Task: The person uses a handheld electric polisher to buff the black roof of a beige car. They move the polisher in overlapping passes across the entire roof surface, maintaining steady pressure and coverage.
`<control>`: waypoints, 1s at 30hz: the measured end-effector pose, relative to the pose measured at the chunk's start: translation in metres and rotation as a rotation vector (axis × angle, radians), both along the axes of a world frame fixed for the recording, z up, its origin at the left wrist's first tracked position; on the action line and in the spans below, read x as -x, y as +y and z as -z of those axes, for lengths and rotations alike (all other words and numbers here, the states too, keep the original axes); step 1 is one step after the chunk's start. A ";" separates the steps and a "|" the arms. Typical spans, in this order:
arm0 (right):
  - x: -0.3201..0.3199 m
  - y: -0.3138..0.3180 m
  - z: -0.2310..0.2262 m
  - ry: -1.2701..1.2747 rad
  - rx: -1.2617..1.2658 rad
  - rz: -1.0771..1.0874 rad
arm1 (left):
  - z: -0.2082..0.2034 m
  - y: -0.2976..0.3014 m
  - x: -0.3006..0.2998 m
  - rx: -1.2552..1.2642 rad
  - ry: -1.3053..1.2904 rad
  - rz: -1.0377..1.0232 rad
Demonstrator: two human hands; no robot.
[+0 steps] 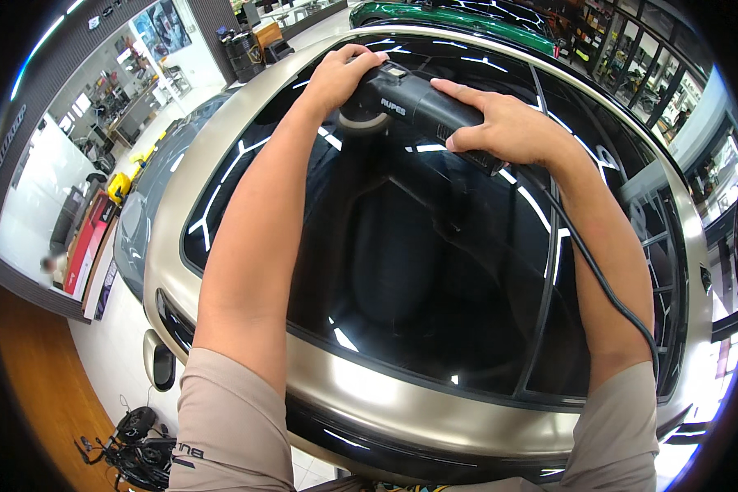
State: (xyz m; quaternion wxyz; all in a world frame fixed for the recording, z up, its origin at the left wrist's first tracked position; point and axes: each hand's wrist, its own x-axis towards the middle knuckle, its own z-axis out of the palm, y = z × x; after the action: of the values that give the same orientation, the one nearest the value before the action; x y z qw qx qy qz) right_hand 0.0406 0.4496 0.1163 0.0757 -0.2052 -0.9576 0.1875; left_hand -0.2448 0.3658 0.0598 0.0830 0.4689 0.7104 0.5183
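A black corded polisher [422,105] rests with its round pale pad [363,123] against the glossy black roof glass [402,246] of a car, toward the far side. My left hand [346,72] is closed over the polisher's head, above the pad. Around the rear body of the tool wraps my right hand [504,123], its thumb on the near side and fingers over the top. From the tool's rear end a black cable [594,254] runs down along my right forearm. Reflections of ceiling lights streak the glass.
Matte champagne bodywork [369,377] frames the glass, with a side mirror [161,361] at lower left. Beside it stands a grey-blue car [152,197]; a green car [455,23] is beyond. A black motorbike [135,447] stands at lower left, and a yellow machine [120,187] farther back.
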 end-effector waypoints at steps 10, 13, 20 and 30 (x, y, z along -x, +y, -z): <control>-0.015 -0.017 -0.004 0.019 -0.005 -0.098 | -0.011 -0.044 -0.032 -0.008 -0.061 -0.047; -0.011 -0.022 -0.006 0.012 0.033 -0.104 | -0.010 -0.050 -0.025 -0.058 -0.051 -0.054; -0.016 -0.017 -0.002 0.063 0.083 -0.228 | -0.009 -0.056 -0.025 -0.116 -0.108 -0.075; -0.004 -0.031 0.000 0.109 0.139 -0.160 | -0.006 -0.064 -0.017 -0.131 -0.111 -0.064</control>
State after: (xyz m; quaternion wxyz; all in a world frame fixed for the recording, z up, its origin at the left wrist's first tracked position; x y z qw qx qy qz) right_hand 0.0448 0.4182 0.1167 0.0981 -0.1224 -0.9501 0.2698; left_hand -0.2276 0.3018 0.0659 0.0747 0.4207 0.6838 0.5915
